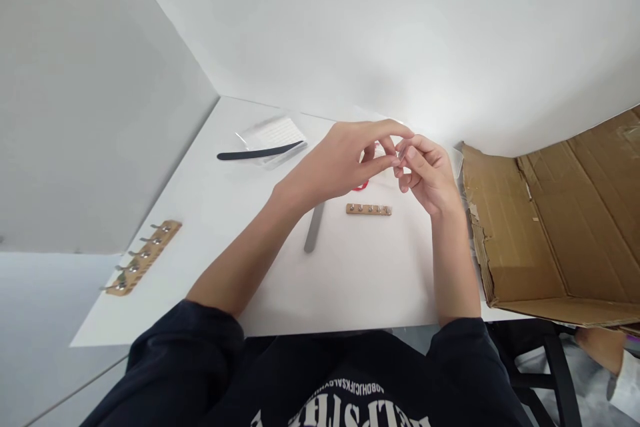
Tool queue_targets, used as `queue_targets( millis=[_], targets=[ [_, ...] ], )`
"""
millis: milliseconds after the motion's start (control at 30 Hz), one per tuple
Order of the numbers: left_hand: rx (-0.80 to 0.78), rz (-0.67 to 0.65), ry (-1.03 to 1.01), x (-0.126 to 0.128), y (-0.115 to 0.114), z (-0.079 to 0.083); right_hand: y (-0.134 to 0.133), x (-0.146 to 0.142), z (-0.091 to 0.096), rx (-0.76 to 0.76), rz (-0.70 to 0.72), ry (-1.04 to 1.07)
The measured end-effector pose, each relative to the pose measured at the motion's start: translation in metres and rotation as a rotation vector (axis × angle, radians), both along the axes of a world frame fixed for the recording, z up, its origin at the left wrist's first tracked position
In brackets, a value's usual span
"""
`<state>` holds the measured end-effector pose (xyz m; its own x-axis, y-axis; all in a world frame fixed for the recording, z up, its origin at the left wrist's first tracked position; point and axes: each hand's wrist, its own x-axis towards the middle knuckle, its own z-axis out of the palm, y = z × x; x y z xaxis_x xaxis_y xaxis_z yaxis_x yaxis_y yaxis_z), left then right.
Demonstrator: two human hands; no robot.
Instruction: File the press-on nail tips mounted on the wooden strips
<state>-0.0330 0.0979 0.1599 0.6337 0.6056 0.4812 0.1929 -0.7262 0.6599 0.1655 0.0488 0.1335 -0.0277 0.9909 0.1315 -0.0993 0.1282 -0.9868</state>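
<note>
One clear piece (402,155) between pinched fingers (383,165) of left hand (345,157) and right hand (433,177), long axis diagonal, top rightward.

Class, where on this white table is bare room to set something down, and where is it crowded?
Bare: between the small wooden strip and the table's near edge; between the larger wooden strip and the black nail file. Crowded: around the left hand, right hand and half-hidden red item; the cardboard box crowds the right side.

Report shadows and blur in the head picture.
Head view: a soft shadow greys the smooth white wall beyond the bare left hand and bare right hand; same view: the small clear-looking piece they pinch is too indistinct to identify.
</note>
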Motion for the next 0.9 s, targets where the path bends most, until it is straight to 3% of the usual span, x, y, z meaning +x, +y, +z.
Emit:
queue_targets(
  millis=[900],
  targets=[
    [0.033, 0.074, -0.021, 0.005, -0.002, 0.0005, 0.0064, -0.0015, -0.0058, -0.029, 0.021, 0.074]
  ],
)
